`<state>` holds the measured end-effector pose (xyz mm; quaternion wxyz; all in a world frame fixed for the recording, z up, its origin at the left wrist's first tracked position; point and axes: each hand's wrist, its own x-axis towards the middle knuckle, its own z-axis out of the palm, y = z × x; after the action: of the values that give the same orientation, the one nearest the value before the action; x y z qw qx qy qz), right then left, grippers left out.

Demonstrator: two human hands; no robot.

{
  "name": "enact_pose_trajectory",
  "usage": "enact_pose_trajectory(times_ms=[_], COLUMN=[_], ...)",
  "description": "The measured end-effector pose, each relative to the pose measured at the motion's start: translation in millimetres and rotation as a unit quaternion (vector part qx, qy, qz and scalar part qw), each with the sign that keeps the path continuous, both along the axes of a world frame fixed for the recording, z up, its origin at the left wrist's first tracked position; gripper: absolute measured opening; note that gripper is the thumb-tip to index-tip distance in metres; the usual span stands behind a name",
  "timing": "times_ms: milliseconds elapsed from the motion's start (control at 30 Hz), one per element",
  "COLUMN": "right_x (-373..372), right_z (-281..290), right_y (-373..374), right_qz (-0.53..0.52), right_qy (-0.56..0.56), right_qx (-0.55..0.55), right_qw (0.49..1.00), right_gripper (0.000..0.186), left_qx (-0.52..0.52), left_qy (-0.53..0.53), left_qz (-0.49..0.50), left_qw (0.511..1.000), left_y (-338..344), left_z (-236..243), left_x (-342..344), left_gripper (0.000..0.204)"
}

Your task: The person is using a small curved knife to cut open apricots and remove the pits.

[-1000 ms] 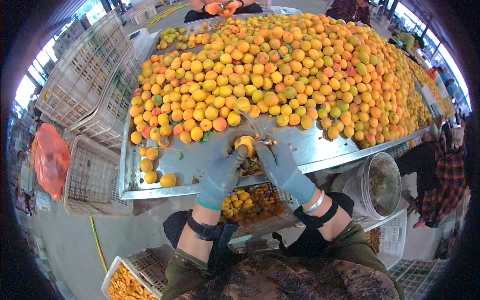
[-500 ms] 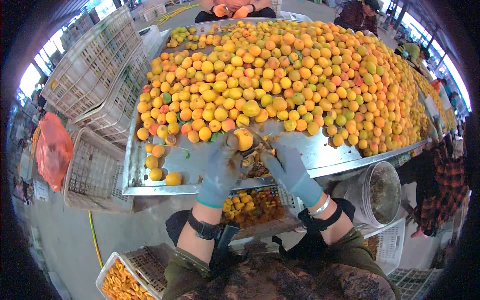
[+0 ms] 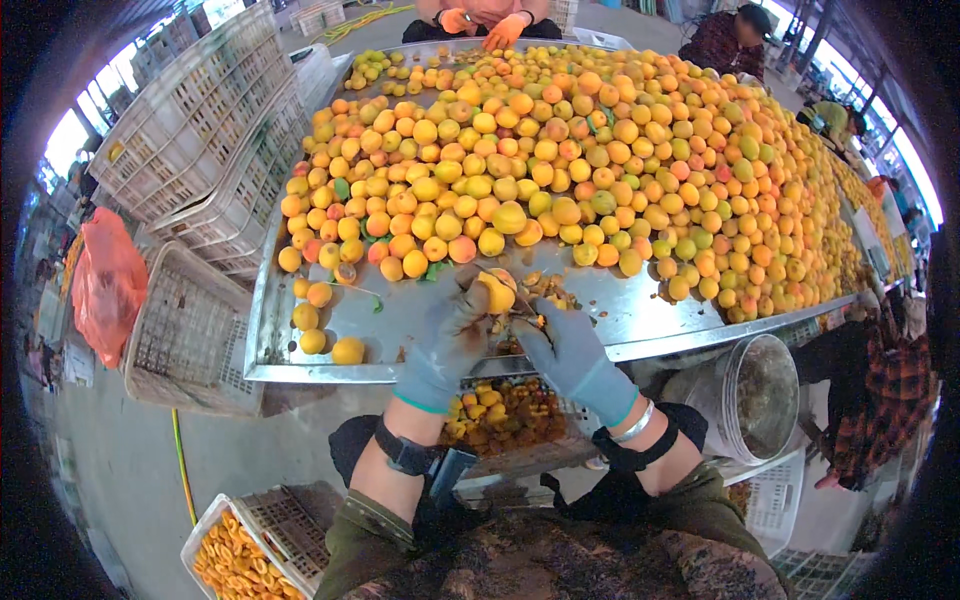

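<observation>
My left hand [image 3: 443, 335], in a grey glove with dark-stained fingers, is closed around a yellow-orange apricot [image 3: 497, 292] above the near edge of the metal table. A split seems to run across the fruit. Close beside it, my right hand [image 3: 570, 350], gloved the same way, has its fingers pinched together near the apricot. What sits in that pinch is too small and covered to name; an orange bit shows at its fingertips. Brown scraps [image 3: 548, 290] lie on the table just beyond my hands. A large heap of apricots [image 3: 560, 165] covers the table behind them.
Below the table edge stands a crate of apricot pieces [image 3: 505, 415]. Stacked white crates [image 3: 195, 120] and a tilted crate [image 3: 190, 330] stand left, a crate of orange halves [image 3: 240, 560] lower left. A bucket [image 3: 765, 395] is at right. Across the table sits a person with orange gloves [image 3: 505, 32].
The apricot has turned in my left hand and now seems split. My right hand has come slightly nearer. The far person's orange-gloved hand has reached onto the table.
</observation>
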<state>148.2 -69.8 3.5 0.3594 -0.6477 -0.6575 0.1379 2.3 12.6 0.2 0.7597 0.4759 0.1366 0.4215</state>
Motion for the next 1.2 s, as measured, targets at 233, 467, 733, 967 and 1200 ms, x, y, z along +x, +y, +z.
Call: enact_pose_trajectory(times_ms=[233, 467, 733, 967, 1200], right_x=[4, 7, 9, 4, 17], right_z=[3, -35, 12, -24, -2], right_y=[-4, 2, -5, -1, -2], right_qz=[0.049, 0.038, 0.082, 0.043, 0.134], right_qy=[0.009, 0.105, 0.020, 0.195, 0.148], right_qx=[-0.111, 0.060, -0.126, -0.014, -0.065], right_qw=[0.993, 0.992, 0.989, 0.980, 0.978], right_gripper=[0.038, 0.033, 0.026, 0.028, 0.029], left_qx=[0.128, 0.013, 0.160, -0.022, 0.106], left_qy=[0.171, 0.080, 0.208, 0.111, 0.210], left_qz=[-0.038, 0.028, -0.169, 0.021, -0.024], left_qw=[0.976, 0.996, 0.950, 0.993, 0.972], left_y=[24, -3, 33, -7, 9], left_z=[14, 21, 30, 32, 25], left_x=[-26, -7, -26, -2, -22], left_gripper=[0.053, 0.056, 0.052, 0.041, 0.034])
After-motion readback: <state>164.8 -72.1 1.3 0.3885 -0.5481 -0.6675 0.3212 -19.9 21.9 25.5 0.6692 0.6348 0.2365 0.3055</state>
